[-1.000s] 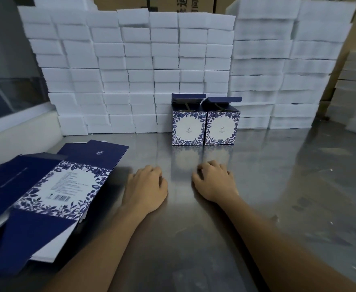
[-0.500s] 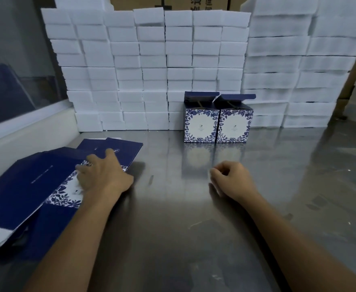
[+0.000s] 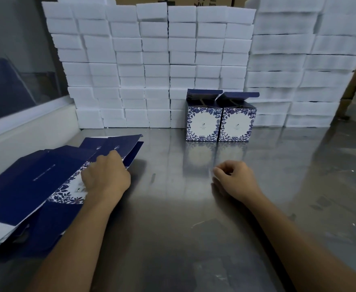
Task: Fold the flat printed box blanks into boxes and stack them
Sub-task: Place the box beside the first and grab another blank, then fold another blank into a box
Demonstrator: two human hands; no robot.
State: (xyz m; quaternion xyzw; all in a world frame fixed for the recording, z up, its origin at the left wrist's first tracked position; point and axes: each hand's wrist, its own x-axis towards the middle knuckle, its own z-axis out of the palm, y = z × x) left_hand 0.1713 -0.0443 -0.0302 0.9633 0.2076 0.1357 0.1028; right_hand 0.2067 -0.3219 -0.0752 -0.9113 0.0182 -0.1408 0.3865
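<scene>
A pile of flat box blanks, dark blue with a blue-and-white leaf print, lies at the left of the steel table. My left hand is on the top blank, with its fingers curled at the blank's right edge, which is raised slightly off the pile. My right hand rests on the table near the middle, loosely curled and holding nothing. Two folded boxes stand side by side at the back, their top flaps up.
A wall of stacked white foam blocks runs along the back of the table, with taller stacks to the right. A white ledge and a glass pane border the left side.
My left hand went from the middle of the table to the pile of blanks and has lifted the top blank's right edge. My right hand stays resting in place.
</scene>
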